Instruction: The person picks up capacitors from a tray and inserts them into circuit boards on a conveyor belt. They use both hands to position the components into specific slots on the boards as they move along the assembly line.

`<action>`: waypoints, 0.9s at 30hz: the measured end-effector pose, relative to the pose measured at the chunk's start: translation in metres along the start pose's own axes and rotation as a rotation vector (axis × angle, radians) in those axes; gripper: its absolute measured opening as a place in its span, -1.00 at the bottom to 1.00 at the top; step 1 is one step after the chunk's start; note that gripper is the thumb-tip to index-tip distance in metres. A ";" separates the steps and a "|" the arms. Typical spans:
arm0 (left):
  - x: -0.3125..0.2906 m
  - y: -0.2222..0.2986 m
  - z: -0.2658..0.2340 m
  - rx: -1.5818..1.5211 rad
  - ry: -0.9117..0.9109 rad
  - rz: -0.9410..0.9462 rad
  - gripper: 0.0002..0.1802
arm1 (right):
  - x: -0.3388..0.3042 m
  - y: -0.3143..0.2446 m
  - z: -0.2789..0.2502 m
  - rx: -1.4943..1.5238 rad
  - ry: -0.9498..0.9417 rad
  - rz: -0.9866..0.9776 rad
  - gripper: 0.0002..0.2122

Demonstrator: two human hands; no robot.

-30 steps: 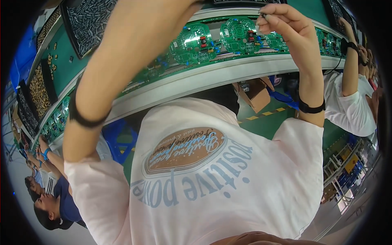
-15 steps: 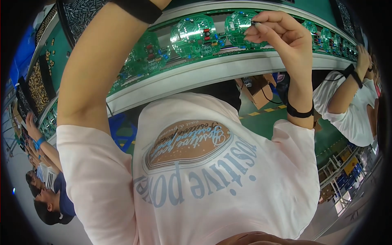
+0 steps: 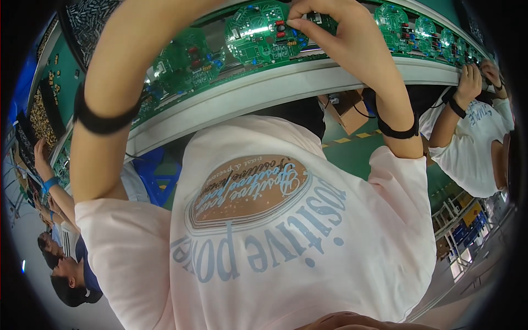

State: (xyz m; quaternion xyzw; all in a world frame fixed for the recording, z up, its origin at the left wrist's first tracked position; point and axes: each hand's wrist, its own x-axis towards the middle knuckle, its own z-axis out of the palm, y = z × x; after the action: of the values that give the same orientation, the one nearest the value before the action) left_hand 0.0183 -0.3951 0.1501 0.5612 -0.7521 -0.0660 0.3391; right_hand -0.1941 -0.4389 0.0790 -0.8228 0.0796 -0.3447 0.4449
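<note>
Several green circuit boards [image 3: 242, 47] stand in a row along the line in front of me, running from left to right on the far side of a pale rail [image 3: 231, 102]. My right hand [image 3: 344, 30] is over the row, its thumb and forefinger drawn close together in a pinch, right beside the red components [image 3: 280, 34] on the board nearest the middle. The tips are small and partly turned away, so I can't fairly tell whether a part sits between them. A black band [image 3: 397, 132] circles that wrist.

My left forearm [image 3: 146, 36] reaches across the left end of the row, with another black band [image 3: 104, 118] around it; the hand itself is past the far edge of what I see, so I can't say how it is shaped or what it has. Just right of that arm is a second board [image 3: 187, 60], with red and blue parts on it.

Far left is a black tray [image 3: 91, 25] of small dark pieces, and nearer, a tray of yellowish parts [image 3: 41, 115], with loose yellow pieces [image 3: 54, 82] on the green surface near it. An open cardboard box [image 3: 350, 111] is below the rail. To the right, a co-worker's hand [image 3: 470, 82] is at the line.
</note>
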 end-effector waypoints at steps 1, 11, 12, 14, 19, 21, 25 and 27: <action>-0.014 0.002 0.000 -0.043 -0.049 -0.076 -0.83 | -0.002 0.005 0.001 0.056 0.030 -0.064 -0.88; -0.074 0.034 -0.025 -0.038 -0.384 -0.178 -0.80 | 0.015 -0.029 -0.007 -0.094 -0.104 0.249 -0.89; -0.075 0.034 -0.025 -0.047 -0.371 -0.191 -0.80 | 0.015 -0.030 -0.008 -0.173 -0.142 0.312 -0.88; -0.080 0.031 -0.022 -0.059 -0.332 -0.192 -0.81 | 0.008 -0.017 -0.007 -0.102 -0.102 0.252 -0.88; -0.093 0.020 -0.021 -0.059 -0.275 -0.138 -0.79 | -0.002 0.004 -0.004 0.187 0.055 0.012 -0.88; -0.095 0.018 -0.021 -0.058 -0.270 -0.124 -0.78 | 0.002 -0.003 -0.006 0.181 0.048 0.018 -0.88; -0.096 0.021 -0.024 -0.099 -0.276 -0.189 -0.77 | 0.014 -0.032 -0.015 -0.266 -0.190 0.321 -0.88; -0.096 0.021 -0.024 -0.111 -0.264 -0.192 -0.77 | 0.006 -0.008 -0.008 -0.047 -0.051 0.098 -0.88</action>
State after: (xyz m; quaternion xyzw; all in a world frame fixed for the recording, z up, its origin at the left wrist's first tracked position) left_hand 0.0287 -0.2956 0.1369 0.5974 -0.7282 -0.2128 0.2599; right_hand -0.1966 -0.4423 0.0914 -0.8367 0.1164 -0.2995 0.4434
